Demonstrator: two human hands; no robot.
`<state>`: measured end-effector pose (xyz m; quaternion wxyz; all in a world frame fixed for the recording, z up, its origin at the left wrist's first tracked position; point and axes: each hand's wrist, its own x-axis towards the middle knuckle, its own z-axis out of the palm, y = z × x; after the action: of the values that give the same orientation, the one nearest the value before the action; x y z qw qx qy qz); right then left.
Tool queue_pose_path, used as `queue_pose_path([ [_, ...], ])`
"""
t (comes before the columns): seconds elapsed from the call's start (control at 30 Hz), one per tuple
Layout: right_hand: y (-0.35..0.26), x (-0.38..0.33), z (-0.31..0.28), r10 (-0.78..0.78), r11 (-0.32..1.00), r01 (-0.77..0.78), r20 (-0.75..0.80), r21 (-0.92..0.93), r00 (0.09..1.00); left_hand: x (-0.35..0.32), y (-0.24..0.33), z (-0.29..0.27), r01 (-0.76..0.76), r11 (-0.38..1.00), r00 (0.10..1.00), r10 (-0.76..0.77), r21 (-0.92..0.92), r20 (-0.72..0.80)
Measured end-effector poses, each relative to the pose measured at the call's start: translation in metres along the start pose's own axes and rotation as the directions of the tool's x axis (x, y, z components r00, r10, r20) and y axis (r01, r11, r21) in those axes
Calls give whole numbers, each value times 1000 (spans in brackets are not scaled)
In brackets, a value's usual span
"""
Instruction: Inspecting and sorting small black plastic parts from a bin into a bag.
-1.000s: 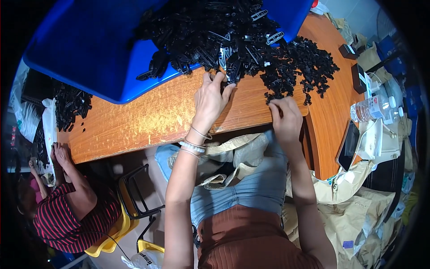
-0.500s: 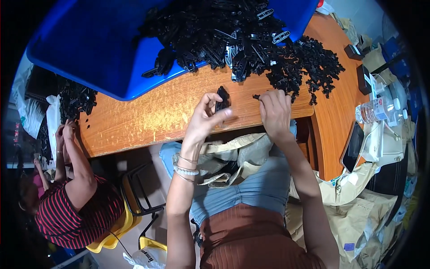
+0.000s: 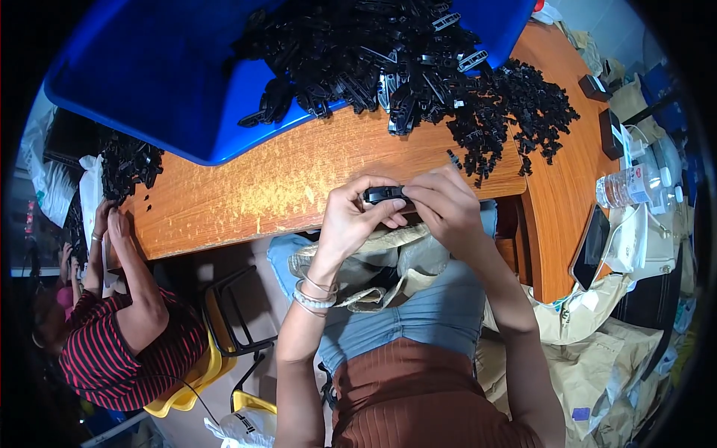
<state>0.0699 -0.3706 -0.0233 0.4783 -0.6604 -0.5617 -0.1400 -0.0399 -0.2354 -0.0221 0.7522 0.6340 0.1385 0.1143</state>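
My left hand [image 3: 354, 213] grips an elongated black plastic part [image 3: 384, 195] between thumb and fingers, just past the table's front edge. My right hand [image 3: 447, 201] is closed, its thumb and fingertips pinched against the right end of that part. Whatever small piece it may hold is hidden by the fingers. Beyond my right hand spreads a pile of small black plastic pieces [image 3: 549, 112]. Larger black plastic parts [image 3: 351, 56], some with silvery faces, lie heaped in and spill out of a tipped blue bin [image 3: 149, 97] at the back.
The wooden table [image 3: 276, 187] has a worn surface. A phone [image 3: 591, 246] and a water bottle [image 3: 624, 187] are on the right. An open fabric bag [image 3: 399, 257] covers my lap. At left, a person in a striped shirt [image 3: 131, 358] handles a separate black pile [image 3: 127, 168].
My right hand has come left from the small pieces to meet the black part. My left hand has turned that part from upright to roughly level and drawn it nearer.
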Motion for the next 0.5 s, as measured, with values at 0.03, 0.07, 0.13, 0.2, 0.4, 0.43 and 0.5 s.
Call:
queue_pose_path([
  [0.03, -1, -1, 0, 1, 1000, -1, 1, 1, 1000, -1, 0, 1, 1, 999, 1000, -1, -33, 4],
  [0.07, -2, -2, 0, 77, 996, -76, -23, 48, 997, -1, 0, 2, 2, 998, 1000, -1, -67, 9],
  [0.13, -3, -4, 1, 153, 984, -148, -43, 96, 987, -2, 0, 3, 22, 998, 1000, -21, -67, 10],
  [0.2, -4, -5, 1, 191, 971, -186, -22, 149, 981, -3, 0, 3, 42, 997, 999, -41, -67, 11],
  [0.4, -3, -8, -1, 15, 1000, -14, 47, -14, 999, -4, -2, 6, 40, 988, 999, -44, -148, -23],
  [0.43, -4, -7, -2, 14, 1000, -14, 47, -15, 999, -4, -4, 5, 16, 997, 999, -18, -79, -30],
  [0.5, -9, -7, -3, 411, 885, -412, 54, 214, 910, -6, -3, 4, -7, 1000, 999, 7, -10, -34],
])
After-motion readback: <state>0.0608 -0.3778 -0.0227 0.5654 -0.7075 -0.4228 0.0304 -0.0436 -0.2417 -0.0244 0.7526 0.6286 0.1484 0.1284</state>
